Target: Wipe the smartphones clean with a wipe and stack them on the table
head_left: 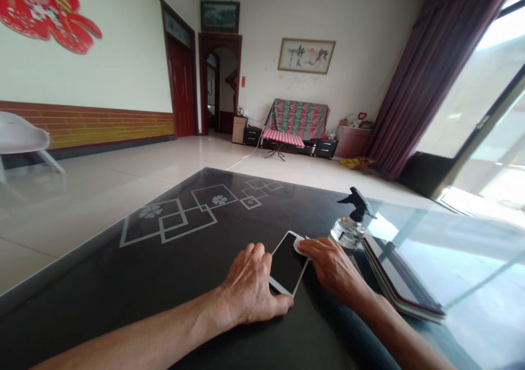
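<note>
A smartphone (287, 263) with a dark screen and white frame lies on the glossy black table. My left hand (256, 288) grips it by the left side and the near edge, thumb at the bottom corner. In my right hand (326, 260) a white tissue (301, 245) is pinched, pressed on the upper right part of the screen. Most of the tissue is hidden under the fingers. Just beyond the right hand stands a clear spray bottle (348, 230) with a black trigger head.
Right of my right forearm lies a stack of flat notebook-like things (404, 282) with a dark pen-like item on top. The black table (164, 282) has a white square pattern. A white chair (20, 134) stands far left; a cloth-covered stand (297, 118) is across the room.
</note>
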Motion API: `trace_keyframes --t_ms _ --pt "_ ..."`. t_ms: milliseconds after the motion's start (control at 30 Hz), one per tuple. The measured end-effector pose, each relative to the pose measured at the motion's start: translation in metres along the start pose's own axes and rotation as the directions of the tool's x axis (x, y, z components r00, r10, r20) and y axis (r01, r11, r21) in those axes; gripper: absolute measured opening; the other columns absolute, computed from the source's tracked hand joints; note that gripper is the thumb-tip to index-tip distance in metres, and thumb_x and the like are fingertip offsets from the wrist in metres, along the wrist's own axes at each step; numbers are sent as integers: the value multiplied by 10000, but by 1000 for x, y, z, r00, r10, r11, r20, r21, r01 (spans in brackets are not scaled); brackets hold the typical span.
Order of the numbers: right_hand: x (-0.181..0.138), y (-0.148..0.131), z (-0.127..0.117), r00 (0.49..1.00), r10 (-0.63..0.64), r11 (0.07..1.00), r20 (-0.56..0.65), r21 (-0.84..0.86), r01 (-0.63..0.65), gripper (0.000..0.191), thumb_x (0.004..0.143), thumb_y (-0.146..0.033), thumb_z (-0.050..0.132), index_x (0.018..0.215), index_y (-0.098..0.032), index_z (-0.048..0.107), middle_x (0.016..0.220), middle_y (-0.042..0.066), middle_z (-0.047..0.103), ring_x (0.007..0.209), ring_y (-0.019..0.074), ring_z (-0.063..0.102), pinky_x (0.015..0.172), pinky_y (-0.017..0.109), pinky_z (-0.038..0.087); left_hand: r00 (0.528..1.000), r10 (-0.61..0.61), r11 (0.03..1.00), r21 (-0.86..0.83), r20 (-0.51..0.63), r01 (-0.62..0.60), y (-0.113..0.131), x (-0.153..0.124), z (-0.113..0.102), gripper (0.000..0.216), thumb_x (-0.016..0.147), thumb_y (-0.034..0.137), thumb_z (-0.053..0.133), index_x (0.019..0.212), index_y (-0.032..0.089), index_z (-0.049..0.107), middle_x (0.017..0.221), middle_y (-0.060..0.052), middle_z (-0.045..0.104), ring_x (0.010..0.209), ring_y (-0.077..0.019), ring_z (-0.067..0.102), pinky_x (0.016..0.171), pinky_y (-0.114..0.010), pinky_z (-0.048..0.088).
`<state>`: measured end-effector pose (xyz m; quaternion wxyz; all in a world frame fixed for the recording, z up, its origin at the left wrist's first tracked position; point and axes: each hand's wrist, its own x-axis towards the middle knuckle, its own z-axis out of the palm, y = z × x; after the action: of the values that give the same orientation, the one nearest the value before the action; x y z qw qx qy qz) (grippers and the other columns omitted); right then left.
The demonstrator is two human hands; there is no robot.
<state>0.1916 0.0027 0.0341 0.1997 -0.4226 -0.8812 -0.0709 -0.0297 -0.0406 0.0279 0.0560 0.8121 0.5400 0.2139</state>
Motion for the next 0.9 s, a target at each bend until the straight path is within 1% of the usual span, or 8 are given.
trace_keyframes --t_ms 100,167,233,367,500,600,767,900 --pt "-15 2 -8 1000 -8 1000 22 -3 8 458 823 -56 394 1160 -255 631 1154 11 660 941 185 570 846 327 432 1000 -5 1000 -8 10 6 1 -1 -1 522 591 629 637 859 182 611 931 -82 531 913 -279 524 838 -391 474" --pt "-16 -1 -10 999 -8 1000 39 -7 8 455 824 -55 387 1153 -254 630 1145 15 660 934 187 564 841 329 429 1000 -2 1000 -10 14 2 1 -1 -2 522 591 626 637 861 180 611 930 -82 531 914 -280 524 835 -391 475" --pt "-9 -8 -9 999 -4 1000 48 -14 5 441 830 -57 380 1130 -253 638 1128 20 663 936 190 555 844 333 421 1000 3 1000 -10 15 -3 1 -1 -2 519 593 619 638 863 176 611 927 -83 532 914 -279 524 836 -387 475" --pt "16 -25 1 998 -10 1000 61 -7 11 379 836 -64 397 1042 -245 658 1079 17 672 934 194 537 847 327 402 1000 10 1000 -5 9 -10 0 0 -1 517 600 608 637 876 173 610 925 -84 535 913 -278 524 835 -385 475" --pt "29 -33 8 998 -23 999 57 29 22 378 839 -65 409 1068 -248 648 1082 20 668 948 192 529 861 324 390 1000 17 1000 0 16 -17 0 1 -2 505 610 602 631 874 171 611 919 -83 537 910 -276 524 821 -378 475" --pt "19 -30 4 997 -33 998 76 54 29 403 839 -59 408 1110 -249 638 1115 23 660 956 193 526 866 329 393 1000 20 1000 -1 14 -20 0 1 -2 511 610 599 635 879 165 613 927 -83 535 910 -276 522 824 -385 474" --pt "-11 -26 -12 993 -38 997 113 65 30 462 832 -49 402 1185 -259 611 1209 25 624 995 202 518 900 349 399 1000 21 1000 -12 15 -21 -1 1 0 537 604 615 638 887 159 617 924 -82 528 900 -272 519 830 -395 475" --pt "-12 -28 -17 990 -42 998 132 55 35 453 824 -49 401 1163 -249 625 1203 37 628 1003 207 518 906 358 399 1000 24 1000 -16 20 -23 -1 1 0 554 600 628 637 893 158 620 926 -84 528 901 -273 517 837 -396 470"
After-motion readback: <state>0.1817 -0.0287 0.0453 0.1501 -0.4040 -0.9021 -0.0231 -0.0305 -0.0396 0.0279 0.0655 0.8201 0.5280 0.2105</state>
